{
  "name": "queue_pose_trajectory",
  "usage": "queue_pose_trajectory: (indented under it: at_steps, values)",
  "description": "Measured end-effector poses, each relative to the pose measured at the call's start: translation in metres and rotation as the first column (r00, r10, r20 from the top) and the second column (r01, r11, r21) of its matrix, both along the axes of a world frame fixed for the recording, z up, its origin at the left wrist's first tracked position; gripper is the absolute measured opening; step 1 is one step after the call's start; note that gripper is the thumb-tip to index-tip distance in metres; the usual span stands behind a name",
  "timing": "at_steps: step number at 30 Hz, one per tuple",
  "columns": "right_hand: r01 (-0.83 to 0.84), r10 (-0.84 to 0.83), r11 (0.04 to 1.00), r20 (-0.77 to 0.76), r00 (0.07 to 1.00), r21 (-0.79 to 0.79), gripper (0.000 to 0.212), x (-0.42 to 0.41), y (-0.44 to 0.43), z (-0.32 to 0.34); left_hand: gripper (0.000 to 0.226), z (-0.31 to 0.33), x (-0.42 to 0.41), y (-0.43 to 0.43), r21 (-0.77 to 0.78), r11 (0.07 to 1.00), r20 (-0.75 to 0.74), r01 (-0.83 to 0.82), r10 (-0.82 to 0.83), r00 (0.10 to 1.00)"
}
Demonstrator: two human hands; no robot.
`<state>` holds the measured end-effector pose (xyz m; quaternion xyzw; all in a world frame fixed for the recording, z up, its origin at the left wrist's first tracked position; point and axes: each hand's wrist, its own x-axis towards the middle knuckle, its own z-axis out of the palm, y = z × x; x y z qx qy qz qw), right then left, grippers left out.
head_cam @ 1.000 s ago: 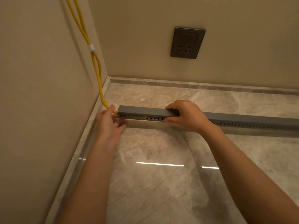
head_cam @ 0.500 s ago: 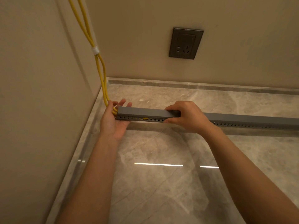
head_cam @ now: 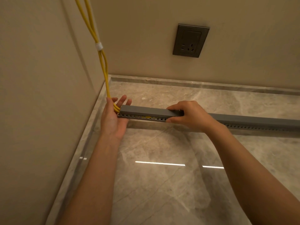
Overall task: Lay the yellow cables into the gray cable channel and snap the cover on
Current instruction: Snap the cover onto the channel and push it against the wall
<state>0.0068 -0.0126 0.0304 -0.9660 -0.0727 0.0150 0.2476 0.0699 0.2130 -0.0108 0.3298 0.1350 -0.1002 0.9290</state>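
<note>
Gripping the gray cable channel (head_cam: 243,121) at frame centre, the right hand (head_cam: 190,117) has its fingers curled over the cover (head_cam: 146,110) and its thumb on the near slotted side wall. The channel lies on the marble-look floor tiles (head_cam: 162,184), running from centre-left out past the right edge of the frame. The cover sits on top along the whole visible length. Whether it is fully snapped down cannot be told.

The left hand (head_cam: 113,120) is at the channel's left end, palm turned up and fingers straight and spread, holding nothing. Its fingertips show behind the end of the channel.

The yellow cables (head_cam: 103,65) drop from the upper left of the frame along the room corner, bundled by a white tie (head_cam: 99,46). They pass beside the left thumb, touch the palm and curve into the channel's open left end. A bit of yellow shows through the side slots (head_cam: 146,117) near the middle of the covered stretch.

A dark gray wall socket (head_cam: 191,40) is on the back wall, upper centre-right, with a rocker switch above the pin holes. Any marking on it is too small to read.

Edges: the channel's left end stops near the left wall (head_cam: 40,95), with the left hand between them. A stone skirting strip (head_cam: 194,86) runs along the back wall, well apart from the channel. Open floor lies in front of the channel, lower centre, with two light-strip reflections on it.
</note>
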Motion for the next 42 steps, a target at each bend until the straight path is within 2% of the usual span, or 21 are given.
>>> queue_pose_trajectory:
  at_steps: [5,10,17,25,31,42]
  values:
    - [-0.048,0.049,0.999,-0.085,0.995,0.008,0.033,0.007,-0.001,0.003,0.024,0.0,-0.004,-0.001,-0.063,0.998,-0.019,-0.018,0.017,1.0]
    - [-0.032,0.033,0.999,-0.067,0.997,0.02,0.033,0.004,-0.001,0.0,0.02,0.009,-0.003,-0.004,-0.154,0.984,-0.109,-0.095,0.079,0.991]
    - [-0.051,0.054,0.998,-0.113,0.992,0.029,0.03,0.006,0.003,0.005,0.02,0.014,-0.007,-0.007,-0.21,0.97,-0.133,-0.119,0.093,0.987]
    - [-0.063,0.062,0.998,-0.093,0.994,-0.004,0.025,0.007,0.01,0.001,0.011,0.011,-0.008,-0.004,-0.214,0.974,-0.124,-0.077,0.051,0.991]
    - [-0.043,0.047,0.998,-0.08,0.996,0.043,0.028,0.007,0.008,-0.002,0.011,0.012,-0.006,-0.005,-0.138,0.987,-0.113,-0.08,0.065,0.992]
    - [-0.021,0.034,0.997,-0.174,0.984,0.076,0.032,0.009,-0.001,0.004,0.02,0.014,-0.007,-0.004,-0.111,0.993,-0.107,-0.032,0.02,0.994]
